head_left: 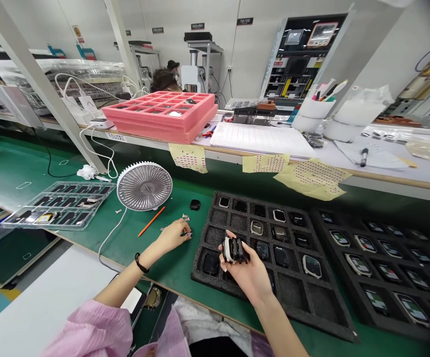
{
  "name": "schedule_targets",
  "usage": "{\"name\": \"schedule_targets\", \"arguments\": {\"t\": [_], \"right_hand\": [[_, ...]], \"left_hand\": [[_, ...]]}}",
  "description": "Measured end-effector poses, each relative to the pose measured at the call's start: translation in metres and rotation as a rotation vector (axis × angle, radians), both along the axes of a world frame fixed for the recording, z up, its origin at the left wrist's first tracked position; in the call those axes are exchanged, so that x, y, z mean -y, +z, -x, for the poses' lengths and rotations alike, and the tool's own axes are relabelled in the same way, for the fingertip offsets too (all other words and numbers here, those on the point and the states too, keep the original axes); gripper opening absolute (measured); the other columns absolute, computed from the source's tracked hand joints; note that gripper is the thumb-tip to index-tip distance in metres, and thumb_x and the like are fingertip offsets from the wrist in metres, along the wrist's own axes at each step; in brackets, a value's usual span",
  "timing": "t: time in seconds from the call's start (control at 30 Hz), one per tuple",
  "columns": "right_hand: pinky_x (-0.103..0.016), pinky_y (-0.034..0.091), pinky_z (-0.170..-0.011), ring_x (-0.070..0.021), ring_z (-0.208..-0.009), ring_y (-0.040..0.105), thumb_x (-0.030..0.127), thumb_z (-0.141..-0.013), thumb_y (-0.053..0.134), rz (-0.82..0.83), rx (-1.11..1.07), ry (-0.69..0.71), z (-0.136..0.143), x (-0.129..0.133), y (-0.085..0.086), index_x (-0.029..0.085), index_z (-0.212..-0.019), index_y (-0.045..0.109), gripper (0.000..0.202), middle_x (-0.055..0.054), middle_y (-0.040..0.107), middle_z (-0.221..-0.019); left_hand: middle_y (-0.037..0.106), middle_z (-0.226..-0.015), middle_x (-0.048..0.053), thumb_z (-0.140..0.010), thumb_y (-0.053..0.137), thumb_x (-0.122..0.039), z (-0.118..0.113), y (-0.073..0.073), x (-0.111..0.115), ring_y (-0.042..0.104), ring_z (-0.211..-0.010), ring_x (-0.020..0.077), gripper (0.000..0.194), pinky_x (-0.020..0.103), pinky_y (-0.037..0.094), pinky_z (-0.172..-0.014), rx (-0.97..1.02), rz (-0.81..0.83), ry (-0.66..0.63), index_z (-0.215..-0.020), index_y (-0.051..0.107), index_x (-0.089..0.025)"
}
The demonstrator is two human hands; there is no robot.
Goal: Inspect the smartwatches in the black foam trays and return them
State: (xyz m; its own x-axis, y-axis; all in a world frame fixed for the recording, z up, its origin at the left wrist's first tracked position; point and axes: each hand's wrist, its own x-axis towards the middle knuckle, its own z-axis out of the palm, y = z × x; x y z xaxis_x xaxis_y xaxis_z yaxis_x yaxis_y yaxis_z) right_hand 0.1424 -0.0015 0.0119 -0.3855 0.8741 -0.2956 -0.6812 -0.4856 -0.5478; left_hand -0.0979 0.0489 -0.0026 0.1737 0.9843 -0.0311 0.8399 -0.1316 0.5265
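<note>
"Where did the stack of watches (234, 250) sit in your right hand (251, 273)?"

"Against your palm, with your fingers curled around it and holding it firmly, above the black foam tray (293, 292)."

"And your left hand (172, 235)?"

"Your fingers were drawn close together at the green table (140, 253), near small pale pieces (186, 217); I couldn't tell whether they gripped anything."

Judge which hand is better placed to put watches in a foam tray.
Probably the right hand: it holds several watches over the nearest foam tray; the left hand is over the green bench.
</note>
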Motion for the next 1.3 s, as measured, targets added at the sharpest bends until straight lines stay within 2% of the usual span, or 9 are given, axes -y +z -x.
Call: {"name": "schedule_targets", "arguments": {"t": [0.17,0.23,0.3,0.37,0.5,0.67,1.03,1.13,1.3], "right_hand": [[-0.034,0.041,-0.06,-0.0205,-0.066,0.058,0.04,-0.082,0.056,-0.048,0.01,-0.052,0.003,0.0,-0.001,0.021,-0.12,0.061,0.042,-0.007,0.068,-0.084],[-0.034,0.042,-0.06,-0.0203,-0.066,0.058,0.039,-0.084,0.055,-0.081,0.012,-0.087,0.006,0.001,-0.001,0.022,-0.125,0.057,0.044,-0.007,0.069,-0.085],[-0.035,0.043,-0.06,-0.0203,-0.067,0.059,0.038,-0.086,0.054,-0.117,0.018,-0.121,0.009,0.002,-0.001,0.024,-0.129,0.054,0.045,-0.007,0.069,-0.087],[-0.036,0.046,-0.063,-0.0201,-0.069,0.061,0.038,-0.087,0.054,-0.152,0.026,-0.161,0.012,0.003,-0.001,0.025,-0.129,0.053,0.044,-0.006,0.069,-0.091],[-0.041,0.049,-0.077,-0.0216,-0.084,0.064,0.04,-0.087,0.054,-0.199,0.04,-0.25,0.016,0.006,-0.004,0.029,-0.125,0.054,0.039,-0.004,0.069,-0.102],[-0.046,0.047,-0.087,-0.0266,-0.108,0.059,0.044,-0.086,0.055,-0.248,0.134,-0.308,0.017,0.008,-0.008,0.031,-0.129,0.051,0.046,-0.007,0.067,-0.115],[-0.044,0.045,-0.096,-0.0251,-0.117,0.056,0.041,-0.083,0.06,-0.281,0.243,-0.353,0.018,0.01,-0.014,0.033,-0.13,0.047,0.05,-0.004,0.061,-0.126],[-0.045,0.044,-0.098,-0.0247,-0.116,0.056,0.042,-0.083,0.06,-0.278,0.212,-0.367,0.018,0.011,-0.014,0.034,-0.13,0.047,0.049,-0.004,0.061,-0.123],[-0.047,0.043,-0.1,-0.0253,-0.117,0.055,0.042,-0.083,0.06,-0.294,0.229,-0.379,0.02,0.016,-0.018,0.034,-0.131,0.046,0.05,-0.005,0.06,-0.123]], "left_hand": [[0.066,-0.068,0.003,-0.08,0.059,-0.03,-0.014,0.016,0.004,0.063,-0.064,0.018,0.015,0.026,0.046,-0.061,0.18,-0.006,0.057,-0.077,0.065,-0.017],[0.067,-0.07,0.004,-0.079,0.062,-0.036,-0.027,0.025,0.011,0.063,-0.064,0.0175,0.021,0.025,0.046,-0.06,0.358,-0.023,0.119,-0.078,0.066,-0.016],[0.068,-0.073,0.005,-0.074,0.069,-0.038,-0.046,0.032,0.019,0.063,-0.067,0.0174,0.023,0.026,0.047,-0.062,0.625,-0.026,0.182,-0.076,0.068,-0.014],[0.069,-0.077,0.006,-0.072,0.072,-0.035,-0.065,0.035,0.029,0.063,-0.071,0.0169,0.025,0.027,0.049,-0.067,0.869,-0.005,0.215,-0.085,0.071,-0.014],[0.068,-0.074,0.004,-0.075,0.071,-0.035,-0.097,0.033,0.044,0.06,-0.064,0.0134,0.032,0.026,0.05,-0.064,1.096,0.014,0.235,-0.099,0.072,-0.014],[0.065,-0.081,0.005,-0.077,0.07,-0.037,-0.11,0.023,0.048,0.055,-0.056,0.0104,0.03,0.023,0.049,-0.052,1.138,-0.057,0.23,-0.097,0.074,-0.015],[0.057,-0.068,0.001,-0.084,0.064,-0.025,-0.113,0.019,0.051,0.052,-0.06,0.0108,0.022,0.022,0.044,-0.056,0.878,-0.346,0.149,-0.104,0.075,-0.022],[0.059,-0.075,0.003,-0.087,0.06,-0.026,-0.117,0.017,0.052,0.054,-0.066,0.0121,0.024,0.023,0.046,-0.059,0.899,-0.339,0.153,-0.107,0.073,-0.022],[0.06,-0.086,0.005,-0.086,0.061,-0.035,-0.121,0.015,0.054,0.055,-0.065,0.0116,0.026,0.02,0.045,-0.05,1.044,-0.167,0.196,-0.103,0.075,-0.02]]}}
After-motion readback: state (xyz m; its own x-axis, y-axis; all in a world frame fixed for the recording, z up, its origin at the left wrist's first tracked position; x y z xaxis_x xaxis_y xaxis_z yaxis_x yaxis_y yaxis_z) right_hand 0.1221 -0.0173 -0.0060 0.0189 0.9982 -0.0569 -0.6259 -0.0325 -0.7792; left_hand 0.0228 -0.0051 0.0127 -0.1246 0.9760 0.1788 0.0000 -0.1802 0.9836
